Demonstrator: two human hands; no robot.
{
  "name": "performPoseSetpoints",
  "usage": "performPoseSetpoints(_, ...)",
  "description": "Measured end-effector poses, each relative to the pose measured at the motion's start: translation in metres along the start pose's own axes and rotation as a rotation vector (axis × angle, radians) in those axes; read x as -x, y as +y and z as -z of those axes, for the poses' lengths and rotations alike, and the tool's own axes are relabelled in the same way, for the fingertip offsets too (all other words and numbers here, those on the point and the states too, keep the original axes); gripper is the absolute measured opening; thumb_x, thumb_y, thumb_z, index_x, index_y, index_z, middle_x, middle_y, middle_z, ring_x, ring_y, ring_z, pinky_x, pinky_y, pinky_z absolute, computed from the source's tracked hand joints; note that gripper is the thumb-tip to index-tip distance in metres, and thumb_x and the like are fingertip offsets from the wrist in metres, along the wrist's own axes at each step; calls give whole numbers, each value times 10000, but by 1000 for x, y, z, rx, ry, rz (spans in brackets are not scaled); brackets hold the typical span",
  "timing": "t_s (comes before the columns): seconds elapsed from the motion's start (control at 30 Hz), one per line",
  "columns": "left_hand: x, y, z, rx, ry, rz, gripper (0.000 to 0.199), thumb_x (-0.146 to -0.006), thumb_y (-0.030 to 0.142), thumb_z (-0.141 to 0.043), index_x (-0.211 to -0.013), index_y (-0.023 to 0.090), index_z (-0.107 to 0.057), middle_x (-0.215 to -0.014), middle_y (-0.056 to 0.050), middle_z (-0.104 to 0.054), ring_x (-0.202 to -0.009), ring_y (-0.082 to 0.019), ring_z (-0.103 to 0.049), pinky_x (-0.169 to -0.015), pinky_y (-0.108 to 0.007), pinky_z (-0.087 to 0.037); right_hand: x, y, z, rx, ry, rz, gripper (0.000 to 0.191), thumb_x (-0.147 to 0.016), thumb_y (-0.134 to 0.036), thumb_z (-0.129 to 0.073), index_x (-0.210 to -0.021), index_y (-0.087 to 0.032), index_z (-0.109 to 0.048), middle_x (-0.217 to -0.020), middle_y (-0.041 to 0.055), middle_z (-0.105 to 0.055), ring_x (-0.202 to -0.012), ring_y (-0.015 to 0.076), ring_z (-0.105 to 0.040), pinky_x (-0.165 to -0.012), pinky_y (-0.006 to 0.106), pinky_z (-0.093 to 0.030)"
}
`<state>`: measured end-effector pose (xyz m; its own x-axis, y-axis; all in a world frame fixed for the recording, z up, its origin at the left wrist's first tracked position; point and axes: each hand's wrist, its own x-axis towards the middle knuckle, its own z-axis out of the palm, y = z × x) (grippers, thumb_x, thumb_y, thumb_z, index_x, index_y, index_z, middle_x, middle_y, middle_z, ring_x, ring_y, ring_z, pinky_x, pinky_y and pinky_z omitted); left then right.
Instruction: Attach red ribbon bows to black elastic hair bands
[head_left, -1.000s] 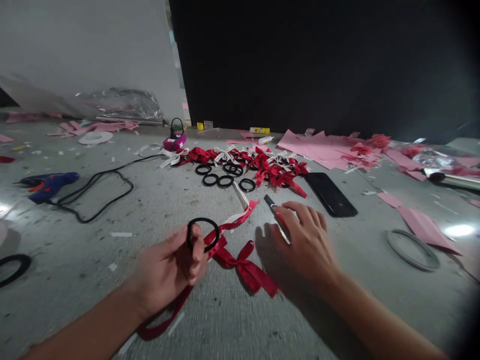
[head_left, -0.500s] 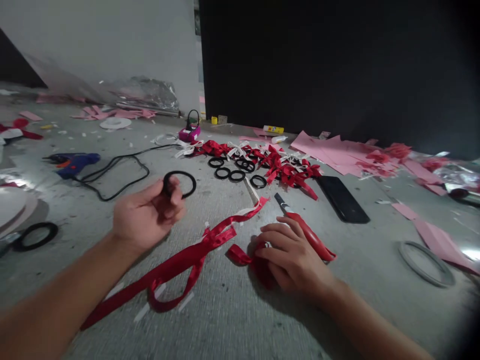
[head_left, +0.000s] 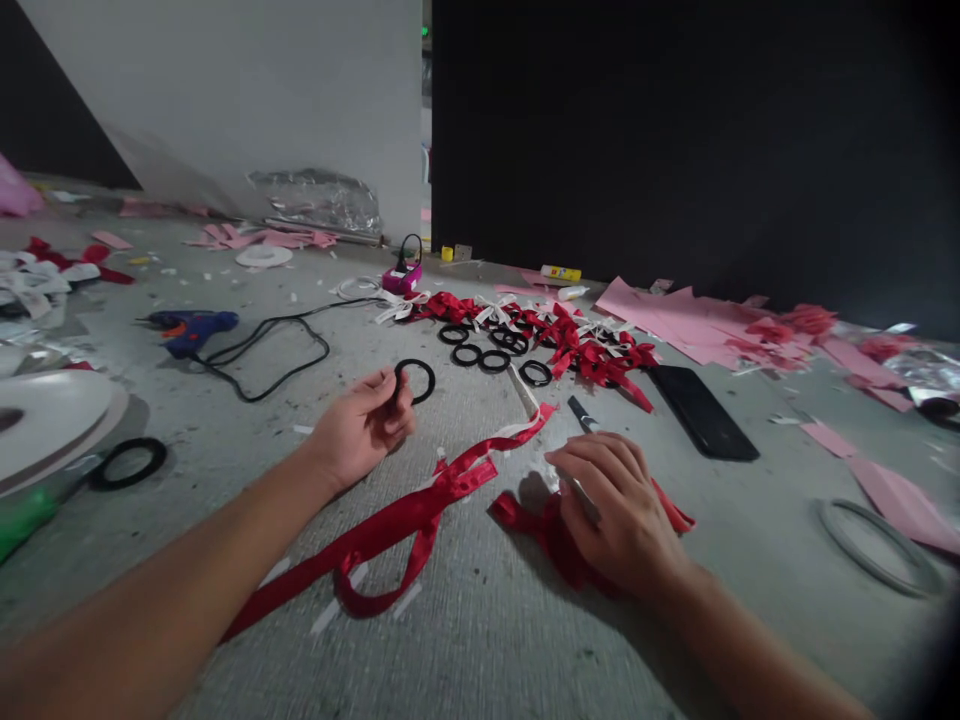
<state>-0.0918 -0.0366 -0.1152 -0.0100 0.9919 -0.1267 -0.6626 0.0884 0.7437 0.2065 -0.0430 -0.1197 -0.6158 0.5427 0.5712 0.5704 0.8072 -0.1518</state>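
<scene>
My left hand point(head_left: 373, 420) is closed, pinching a black ring point(head_left: 417, 381) upright between thumb and fingers above the floor. My right hand point(head_left: 619, 505) hovers palm down with its fingers loosely curved and apart. Beneath it lies a red ribbon bow point(head_left: 517, 515), partly covered by the hand. A utility knife point(head_left: 582, 414) with a red handle lies under and behind the right fingers, its middle hidden. Between my hands a long red ribbon point(head_left: 375, 530) stretches diagonally, one loop curling out of it. A thin white ribbon point(head_left: 527, 400) runs beside its far end.
Ahead lie several black rings point(head_left: 495, 361) and a row of red and white bows point(head_left: 559, 330). A blue glue gun point(head_left: 199, 328) with a black cord sits left. At right are a black phone point(head_left: 703, 412), pink paper point(head_left: 675, 318) and a grey ring point(head_left: 874, 545). A white spool point(head_left: 56, 415) stands left.
My right hand has lifted slightly off the red bow, its fingers loosening. My left hand still holds the black ring, now a little closer to the middle. The view has swung slightly left.
</scene>
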Motion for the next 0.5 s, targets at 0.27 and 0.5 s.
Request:
performPoseSetpoints(0.27,5,0,-3,5,-36,61,156,-888,223,-522,-750,151,-526,-698,-2,-540,-452,-72,-419,-478,-213,-427,4,7,0,168,25,-120,253,-861,-138,-545,-1098,-194,-616,-1052,83,-656,-1034,263,-564,-984,495,-377)
performPoseSetpoints(0.5,3,-2,-2,32,-2,44,200,-893,288,-572,-752,157,-515,-736,10,-532,-463,-64,-415,-446,-195,-386,5,10,8,131,-35,-175,178,-917,-263,-536,-1029,-171,-639,-934,78,-666,-893,231,-591,-855,426,-403)
